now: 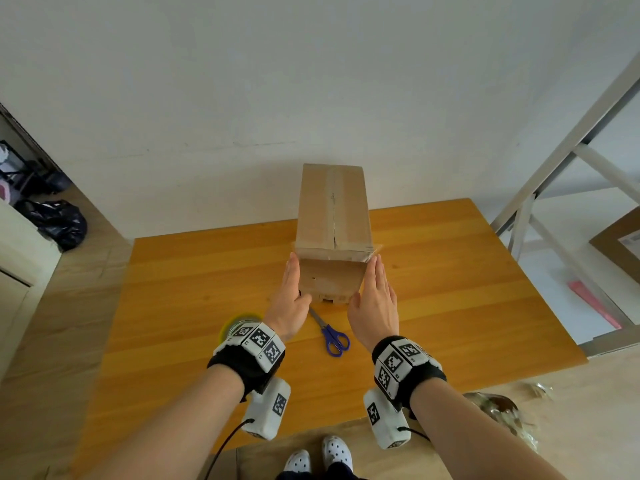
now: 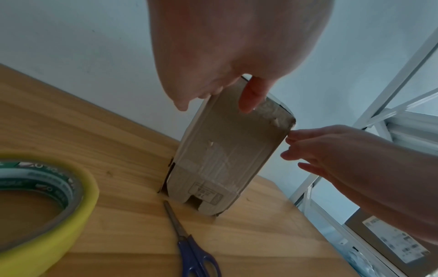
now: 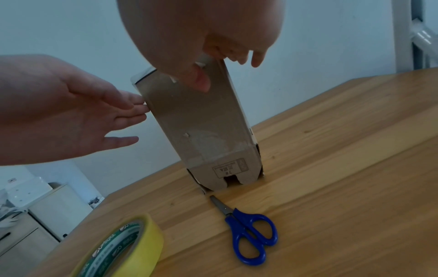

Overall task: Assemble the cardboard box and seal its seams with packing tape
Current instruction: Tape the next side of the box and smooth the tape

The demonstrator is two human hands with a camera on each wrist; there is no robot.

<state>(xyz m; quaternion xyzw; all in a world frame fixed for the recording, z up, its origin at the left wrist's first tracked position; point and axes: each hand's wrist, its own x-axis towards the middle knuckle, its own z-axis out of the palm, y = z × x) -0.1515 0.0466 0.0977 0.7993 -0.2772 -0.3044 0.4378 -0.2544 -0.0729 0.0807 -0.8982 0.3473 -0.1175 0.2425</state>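
A tall brown cardboard box stands upright on the wooden table. Clear tape runs over its top centre seam, and its bottom flaps rest on the wood. My left hand lies flat against the box's left side and my right hand flat against its right side, both with straight fingers near the top edge. In the wrist views each thumb rests on the near face of the box. A yellow-edged tape roll lies near my left wrist. Blue-handled scissors lie just in front of the box.
A white metal shelf frame stands right of the table with another carton on it. Black bags sit on the floor at the left. Crumpled clear plastic lies by the table's near right corner. A wall is right behind the table.
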